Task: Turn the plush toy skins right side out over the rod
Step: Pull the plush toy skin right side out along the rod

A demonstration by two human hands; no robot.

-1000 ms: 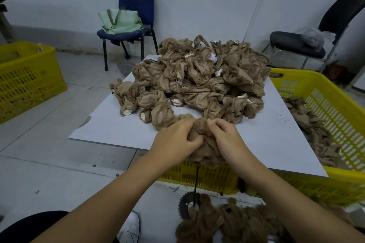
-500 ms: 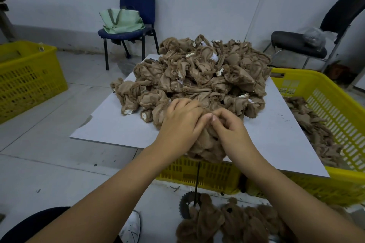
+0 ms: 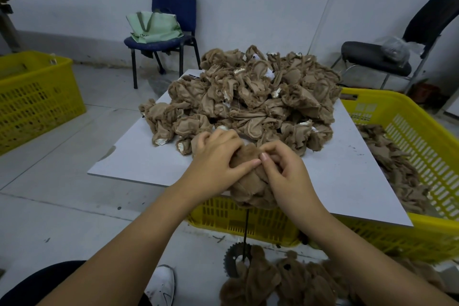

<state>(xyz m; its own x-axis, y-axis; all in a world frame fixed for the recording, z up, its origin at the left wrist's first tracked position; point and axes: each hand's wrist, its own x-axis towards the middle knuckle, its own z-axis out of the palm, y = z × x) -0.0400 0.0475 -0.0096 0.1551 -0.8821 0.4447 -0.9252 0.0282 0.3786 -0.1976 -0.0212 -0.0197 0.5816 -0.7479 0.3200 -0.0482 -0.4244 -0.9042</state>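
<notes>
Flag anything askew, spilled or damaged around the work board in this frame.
Nothing looks damaged. Two things stand out: the white board rests on a yellow crate and overhangs it on the near left, and some finished plush toys lie on the floor by the rod.

Rod (image 3: 246, 225) top hidden inside the plush skin (image 3: 250, 189), base behind finished toys (image 3: 273, 283).
</notes>
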